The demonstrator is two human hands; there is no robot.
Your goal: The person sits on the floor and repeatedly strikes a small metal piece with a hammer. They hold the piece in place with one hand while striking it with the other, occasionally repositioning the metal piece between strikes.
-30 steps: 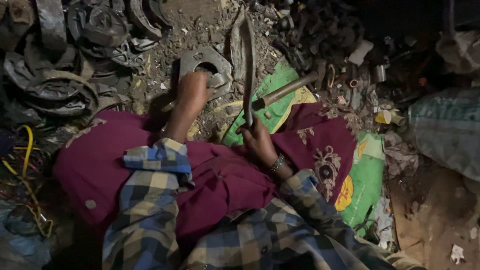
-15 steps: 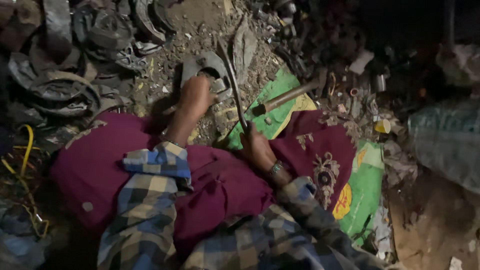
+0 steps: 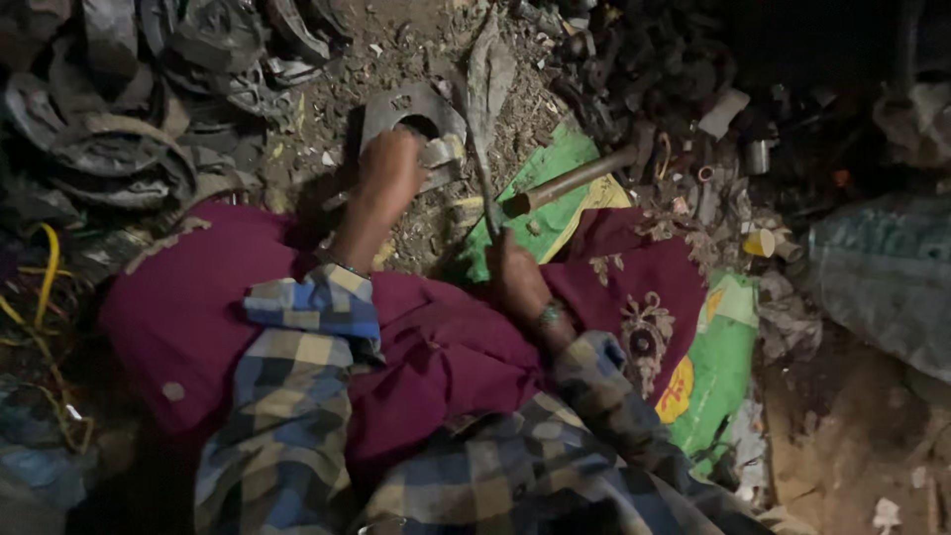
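Dirt floor strewn with scrap; flat metal plate [image 3: 411, 109] with round hole just beyond maroon cloth [image 3: 198, 307]. Left hand [image 3: 391, 168] closed on plate's near edge, right hand [image 3: 510, 267] wrapped around thin rod [image 3: 485, 193] right of plate; best kept pinned flat

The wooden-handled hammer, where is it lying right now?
In the head view, the hammer lies on the green sheet, upper middle, just right of the right hand.

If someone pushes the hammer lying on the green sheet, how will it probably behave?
The hammer looks stiff, with a solid straight handle, so it would likely slide as one piece. Its rounded handle might roll slightly. The green sheet beneath looks thin, so it may wrinkle or drag along.
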